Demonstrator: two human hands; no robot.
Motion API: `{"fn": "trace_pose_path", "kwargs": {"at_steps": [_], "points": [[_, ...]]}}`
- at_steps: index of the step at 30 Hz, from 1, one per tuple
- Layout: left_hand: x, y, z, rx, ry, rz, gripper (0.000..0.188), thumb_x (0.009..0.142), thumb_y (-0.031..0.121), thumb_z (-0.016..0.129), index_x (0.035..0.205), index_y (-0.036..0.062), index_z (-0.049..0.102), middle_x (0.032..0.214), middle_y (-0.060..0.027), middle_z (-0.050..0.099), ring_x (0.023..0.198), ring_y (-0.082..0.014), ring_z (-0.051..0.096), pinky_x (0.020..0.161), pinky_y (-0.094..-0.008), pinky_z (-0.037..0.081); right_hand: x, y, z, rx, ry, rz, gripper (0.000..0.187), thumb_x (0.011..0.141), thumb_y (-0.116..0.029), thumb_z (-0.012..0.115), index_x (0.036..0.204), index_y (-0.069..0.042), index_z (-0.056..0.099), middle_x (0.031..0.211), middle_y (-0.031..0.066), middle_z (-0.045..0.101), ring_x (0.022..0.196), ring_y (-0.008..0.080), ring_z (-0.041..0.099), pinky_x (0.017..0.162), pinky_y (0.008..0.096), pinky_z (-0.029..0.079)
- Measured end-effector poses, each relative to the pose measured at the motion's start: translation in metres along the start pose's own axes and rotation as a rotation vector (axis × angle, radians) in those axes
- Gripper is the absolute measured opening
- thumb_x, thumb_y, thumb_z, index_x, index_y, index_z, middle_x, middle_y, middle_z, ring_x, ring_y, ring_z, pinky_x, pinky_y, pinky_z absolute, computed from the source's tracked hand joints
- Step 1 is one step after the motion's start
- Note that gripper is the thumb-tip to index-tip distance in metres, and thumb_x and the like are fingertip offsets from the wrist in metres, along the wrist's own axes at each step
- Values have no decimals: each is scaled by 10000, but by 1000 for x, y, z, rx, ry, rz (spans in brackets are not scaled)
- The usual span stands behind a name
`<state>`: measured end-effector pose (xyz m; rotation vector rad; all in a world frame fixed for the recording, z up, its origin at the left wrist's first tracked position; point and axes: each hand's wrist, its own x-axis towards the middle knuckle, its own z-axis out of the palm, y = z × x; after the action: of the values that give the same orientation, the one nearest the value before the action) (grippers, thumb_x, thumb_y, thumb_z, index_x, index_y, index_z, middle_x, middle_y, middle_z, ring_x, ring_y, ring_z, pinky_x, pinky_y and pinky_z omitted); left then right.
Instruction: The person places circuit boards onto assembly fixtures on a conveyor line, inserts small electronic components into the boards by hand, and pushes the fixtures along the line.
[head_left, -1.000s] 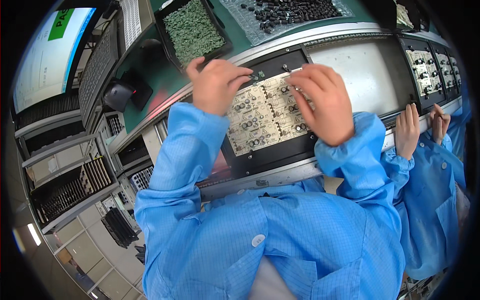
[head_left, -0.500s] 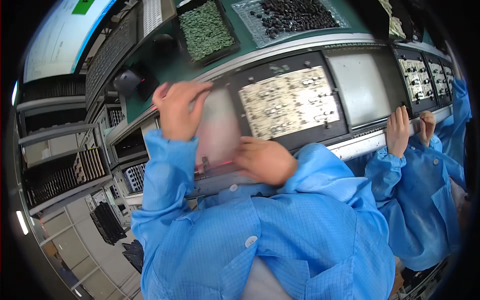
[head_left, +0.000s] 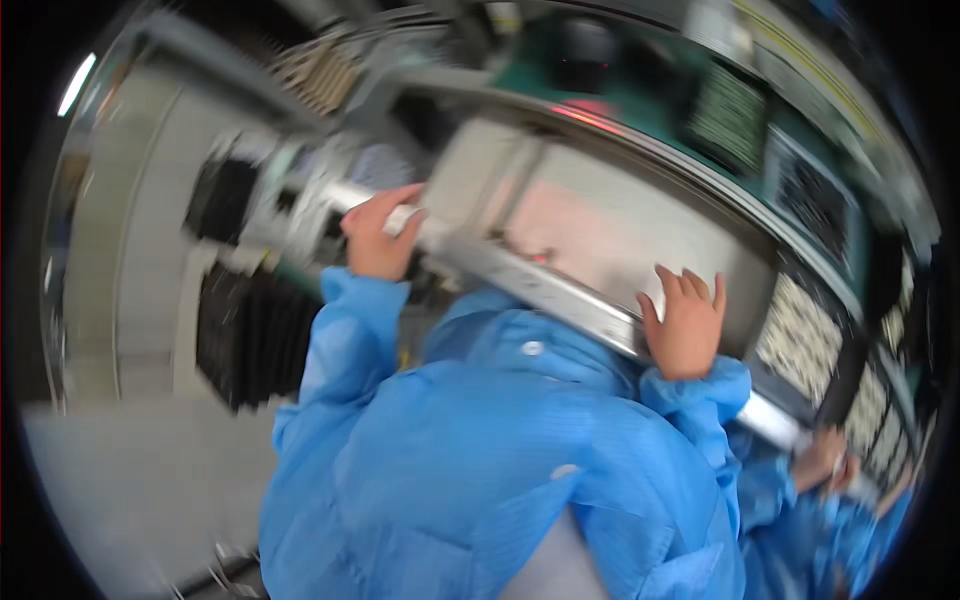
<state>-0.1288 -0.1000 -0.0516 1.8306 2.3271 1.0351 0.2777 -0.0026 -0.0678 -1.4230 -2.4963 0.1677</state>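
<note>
I see the grey tray (head_left: 620, 235) tilted over the surface edge. My right hand (head_left: 688, 325) lies flat and open on it, my left hand (head_left: 380, 232) is curled around its corner. I judge it could slip sideways from that loose hold.

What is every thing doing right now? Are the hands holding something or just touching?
left hand: curled on the end of the metal rail, fingers bent.
right hand: open, fingers spread, flat on the grey tray.
grey tray: bare, blurred.
metal rail: runs along the bench edge, tilted in the picture.
circuit board panel: lying in a dark frame to the right, no hand on it.
co-worker's hands: at the rail, blurred.
</note>
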Motion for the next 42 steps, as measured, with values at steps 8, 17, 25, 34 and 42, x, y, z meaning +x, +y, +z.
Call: {"fn": "trace_pose_path", "kwargs": {"at_steps": [8, 17, 25, 34, 42], "points": [[-128, -60, -185, 967, 551, -384, 595, 835, 391, 840, 1368, 192, 667, 1105, -114, 580, 1048, -335, 572, 932, -469, 447, 9, -27, 40, 379, -16, -335, 230, 955, -193, 681, 1131, -56, 736, 1059, 182, 727, 1096, 372, 660, 1014, 502, 475], [-183, -67, -212, 1071, 371, -457, 422, 940, 298, 750, 1313, 119, 668, 1025, -137, 609, 962, -383, 624, 834, -469, 530, -5, -31, 20, 472, -202, -209, 203, 978, -167, 642, 1058, -22, 758, 996, 210, 735, 982, 409, 670, 892, 473, 534], [-43, 76, -86, 412, -96, 206, 557, 827, 57, 643, 1373, 150, 698, 712, -95, 587, 670, -313, 594, 608, -468, 442, 21, -42, 5, 1061, -292, -90, 508, 1040, -216, 640, 1485, 1, 532, 1265, 151, 708, 1112, 249, 692, 946, 416, 548], [-3, 147, 112, 85, -230, 917, 570, 822, 207, 669, 1384, 111, 664, 888, 13, 539, 828, -175, 570, 768, -316, 453, 5, 16, -7, 1560, -206, 661, 675, 1058, -54, 562, 1662, -102, 264, 1468, 123, 544, 1227, 206, 628, 1008, 365, 548], [10, 60, 106, 279, -117, 181, 579, 987, 209, 639, 1525, 58, 489, 1143, -75, 702, 1101, -249, 636, 1098, -496, 290, -15, 30, 17, 1433, -155, 629, 718, 1040, -4, 577, 1671, -104, 247, 1584, 141, 459, 1147, 191, 655, 985, 333, 540]]}}
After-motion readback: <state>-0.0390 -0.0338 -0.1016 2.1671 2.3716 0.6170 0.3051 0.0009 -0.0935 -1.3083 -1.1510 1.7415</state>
